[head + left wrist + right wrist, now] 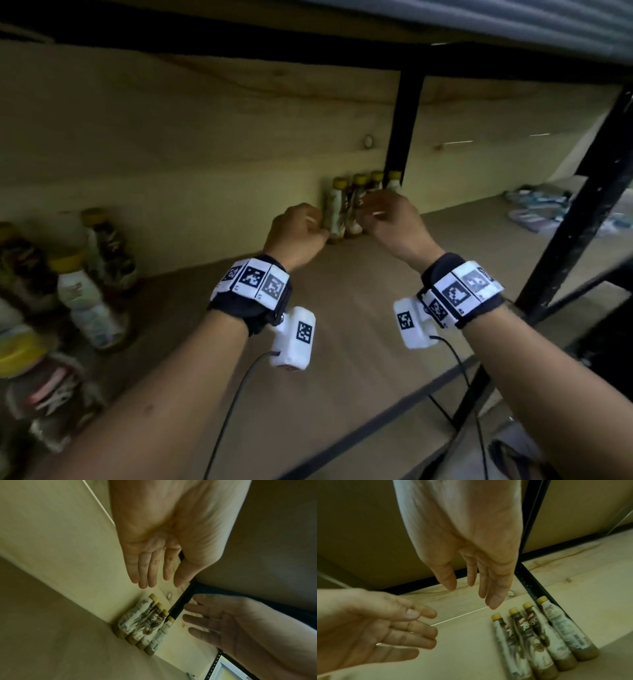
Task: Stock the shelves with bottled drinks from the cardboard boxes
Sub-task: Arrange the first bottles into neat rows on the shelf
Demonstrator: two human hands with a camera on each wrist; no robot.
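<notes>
Head view: we find the left hand (297,233) and the right hand (394,222) raised side by side over the shelf board (359,325), both close in front of a row of four bottles (356,205). In this view the hands appear loosely curled and seem to overlap the bottles. The two wrist views settle the matter: the fingers of the left hand (147,573) are straight and lie close together, and those of the right hand (489,588) are straight and relaxed. Neither hand holds anything, and both stand clear of the bottles.

We record the four bottles upright, touching one another in a line against the pale wooden back panel (205,154), just left of a black upright post (404,130). Each has a yellow cap and a brown-and-white label. The row shows the same way from the left wrist (145,623) and the right wrist (539,635).

At the left edge of the head view we note a further group of bottles (85,274) with yellow caps, well apart from the row; blur hides their labels. Each wrist carries a black band with printed square markers (253,279) and a white camera unit (294,339) with a cable.
</notes>
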